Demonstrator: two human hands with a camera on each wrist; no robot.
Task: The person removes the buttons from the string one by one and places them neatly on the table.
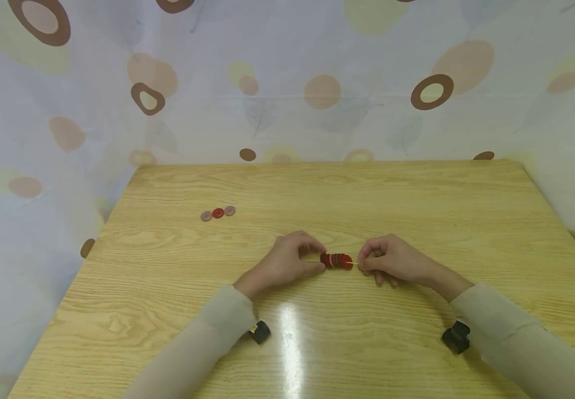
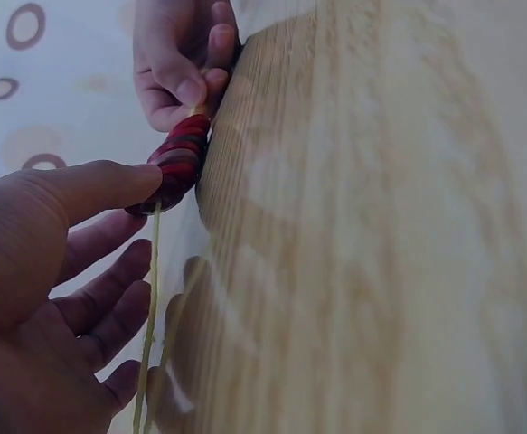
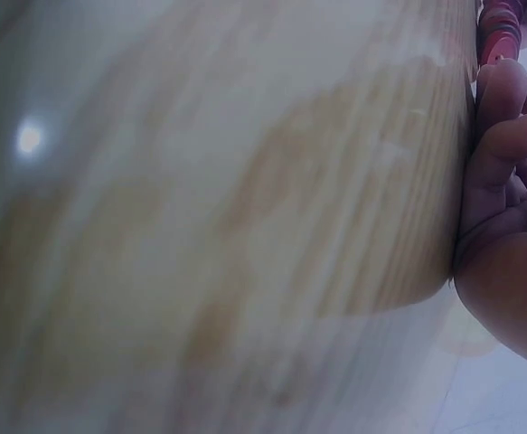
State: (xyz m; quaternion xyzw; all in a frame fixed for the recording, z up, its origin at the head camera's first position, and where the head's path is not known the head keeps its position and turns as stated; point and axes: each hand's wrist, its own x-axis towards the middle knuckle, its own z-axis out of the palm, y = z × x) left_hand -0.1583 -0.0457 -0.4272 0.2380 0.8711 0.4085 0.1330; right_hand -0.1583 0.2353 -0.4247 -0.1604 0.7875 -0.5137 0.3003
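Note:
A row of red, dark and pale buttons [image 1: 336,260] is threaded on a thin yellow string [image 2: 151,307], low over the middle of the table. My left hand [image 1: 287,259] pinches the left end of the row between thumb and fingers. From that end the string trails down past the palm in the left wrist view. At the other end, my right hand [image 1: 394,260] pinches the string between thumb and forefinger, just beyond a red button that faces outward. In the right wrist view the red buttons [image 3: 500,34] show only at the top corner, beyond the fingertips.
Three loose buttons lie side by side at the back left of the wooden table [image 1: 133,266]: a pinkish one [image 1: 206,216], a red one [image 1: 218,213] and another pinkish one [image 1: 230,210]. A patterned curtain [image 1: 287,83] hangs behind the table's back edge.

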